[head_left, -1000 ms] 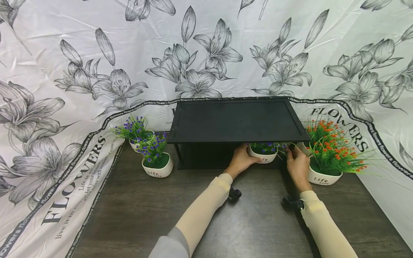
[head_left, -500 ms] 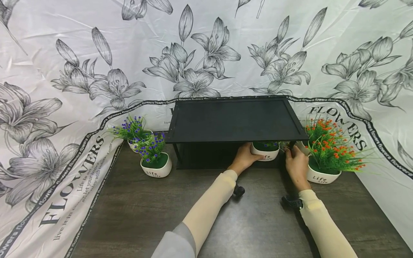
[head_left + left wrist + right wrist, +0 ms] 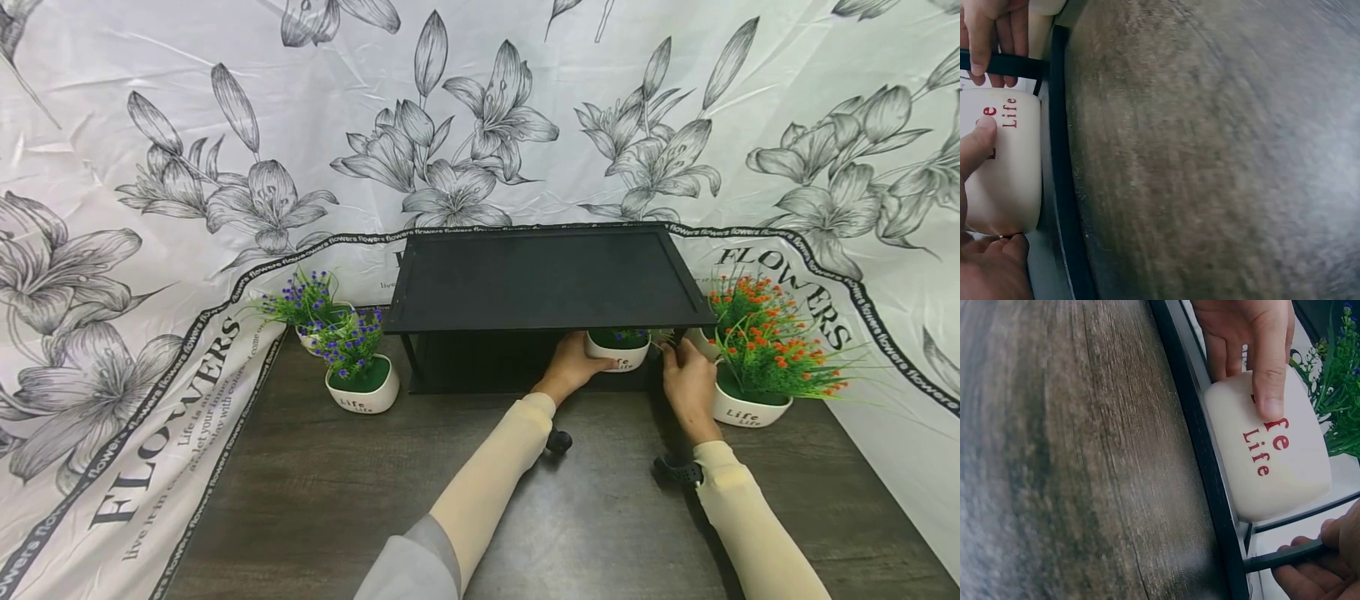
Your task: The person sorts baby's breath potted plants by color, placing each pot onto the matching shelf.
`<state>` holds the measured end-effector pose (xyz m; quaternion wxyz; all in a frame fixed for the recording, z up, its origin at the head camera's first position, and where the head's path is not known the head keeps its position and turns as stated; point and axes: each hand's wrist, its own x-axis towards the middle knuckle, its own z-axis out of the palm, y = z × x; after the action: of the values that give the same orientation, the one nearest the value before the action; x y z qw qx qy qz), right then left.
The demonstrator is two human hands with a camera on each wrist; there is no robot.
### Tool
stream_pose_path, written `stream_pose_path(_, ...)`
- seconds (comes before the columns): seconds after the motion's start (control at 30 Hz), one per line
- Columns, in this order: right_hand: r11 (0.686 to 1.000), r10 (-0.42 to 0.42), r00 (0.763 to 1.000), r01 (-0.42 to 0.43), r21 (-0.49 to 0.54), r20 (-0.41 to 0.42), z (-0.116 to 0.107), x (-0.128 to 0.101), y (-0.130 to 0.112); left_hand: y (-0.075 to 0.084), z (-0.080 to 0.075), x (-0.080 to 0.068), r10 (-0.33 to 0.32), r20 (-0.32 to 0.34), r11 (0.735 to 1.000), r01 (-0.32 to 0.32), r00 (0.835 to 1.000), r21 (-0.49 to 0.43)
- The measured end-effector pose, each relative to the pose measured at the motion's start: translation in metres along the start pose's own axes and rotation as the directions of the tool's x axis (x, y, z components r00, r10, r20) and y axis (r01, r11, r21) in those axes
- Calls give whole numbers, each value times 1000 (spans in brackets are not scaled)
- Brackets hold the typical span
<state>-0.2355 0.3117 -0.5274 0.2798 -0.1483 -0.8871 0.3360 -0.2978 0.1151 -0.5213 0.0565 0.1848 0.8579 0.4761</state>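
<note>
A: What is seen from the head view?
B: A white pot (image 3: 617,354) is gripped by the left hand (image 3: 568,365) under the black shelf (image 3: 543,279), at its right end, on the desk (image 3: 337,483).
A: And the wrist views?
B: The shelf's right post (image 3: 1285,556) is pinched by the right hand (image 3: 1319,569); the left-hand thumb (image 3: 975,147) is pressed on the pot.

Red lettering reading "Life" is showing on the white pot (image 3: 1272,456) under the shelf, partly covered by a thumb; the left wrist view is showing the same word. "Life Life" is standing on the pot of purple flowers (image 3: 362,390) at nine o'clock and "Life" on the pot of orange flowers (image 3: 750,408) at three o'clock. "FLOWERS" is running large across the backdrop cloth (image 3: 161,425), with small, mostly unreadable script beside it.
</note>
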Motion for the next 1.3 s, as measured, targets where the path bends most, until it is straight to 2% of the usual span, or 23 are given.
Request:
stream_pose_path(0.27, 1000, 7, 1000, -7, -3, 1, 0, -1, 1, -3, -2, -10, 19, -11, 995, -20, 1000, -95)
stream_pose_path(0.5, 999, 22, 1000, -22, -23, -1, -2, -1, 3, -3, -15, -23, -32, -42, 999, 32, 999, -5)
stream_pose_path(0.6, 999, 29, 1000, -29, -24, 6, -3, -1, 2, -6, -26, -28, -28, -69, 1000, 29, 997, 11)
stream_pose_path(0.73, 999, 34, 999, -34, -23, 13, -2, 0, 1, -12, -47, -37, 49, -114, 998, -53, 992, -30)
stream_pose_path(0.83, 999, 34, 999, -34, -23, 13, -2, 0, 1, -19, -68, -47, 121, -149, 989, -132, 981, -61)
stream_pose_path(0.93, 999, 29, 1000, -29, -22, 11, -1, 1, 0, -26, -90, -61, 154, -168, 981, -171, 974, -89)
stream_pose_path(1.1, 1000, 15, 1000, -15, -17, 0, 0, 1, 0, -42, -127, -92, 146, -197, 972, -178, 969, -157)
stream_pose_path(1.3, 1000, 8, 1000, -8, -3, -7, -1, -1, -1, -67, -170, -133, 116, -273, 960, -178, 955, -214)
